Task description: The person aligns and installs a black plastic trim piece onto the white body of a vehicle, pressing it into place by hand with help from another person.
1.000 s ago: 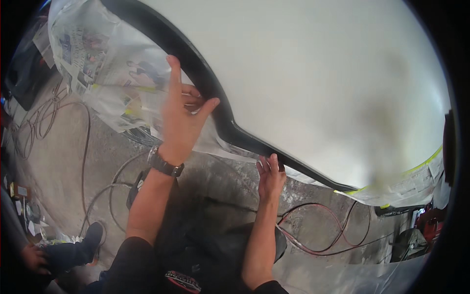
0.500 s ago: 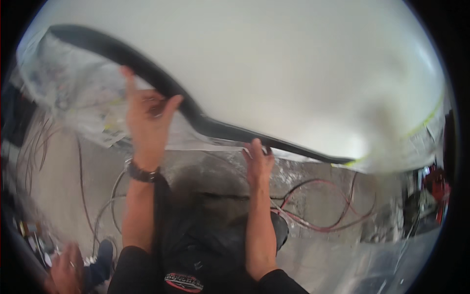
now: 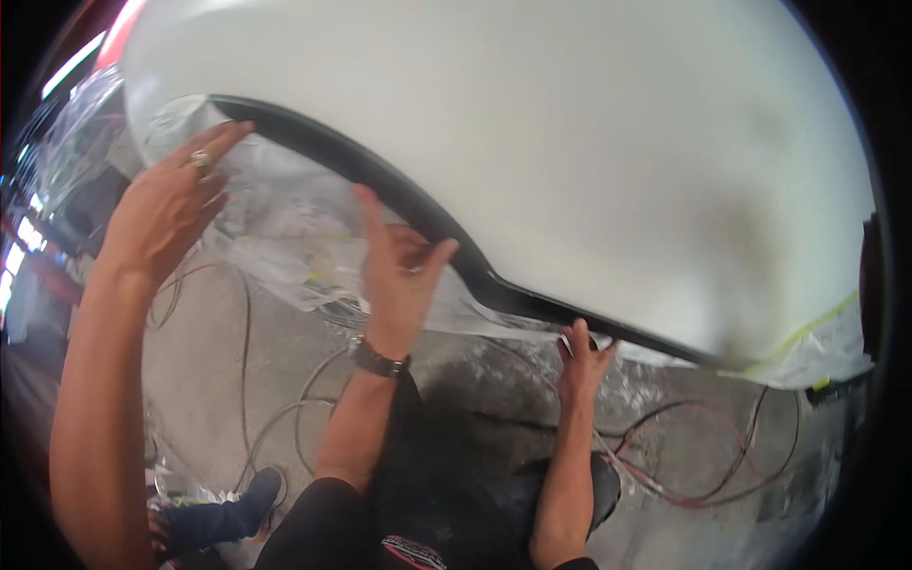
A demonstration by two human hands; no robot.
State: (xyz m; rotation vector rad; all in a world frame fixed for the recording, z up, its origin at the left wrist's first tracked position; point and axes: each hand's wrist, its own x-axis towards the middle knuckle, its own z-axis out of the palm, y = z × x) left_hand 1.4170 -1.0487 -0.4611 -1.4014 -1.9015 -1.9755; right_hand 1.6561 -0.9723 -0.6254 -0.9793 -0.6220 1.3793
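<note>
A long curved black trim strip (image 3: 377, 170) runs along the lower edge of a pale body panel (image 3: 608, 161). My left hand (image 3: 397, 280), with a dark watch on the wrist, holds the strip's middle; its forefinger and thumb reach apart onto the lower edge while the other fingers curl in. Further right, my right hand (image 3: 581, 363) grips the narrower part from below, fingertips at its edge. Another person's hand (image 3: 171, 204), wearing a ring, touches the strip's far left end.
Crinkled masking film (image 3: 294, 204) hangs below the strip. Yellow tape (image 3: 825, 321) borders the panel at right. A red-and-black hose (image 3: 684, 499) and dark cables (image 3: 249, 370) lie on the concrete floor (image 3: 214, 328). The other person's shoe (image 3: 264, 496) is at lower left.
The other person's hand has risen from the lower left to the strip's left end. My view has shifted, so the strip and my hands sit further right and lower; my hands stay on the strip.
</note>
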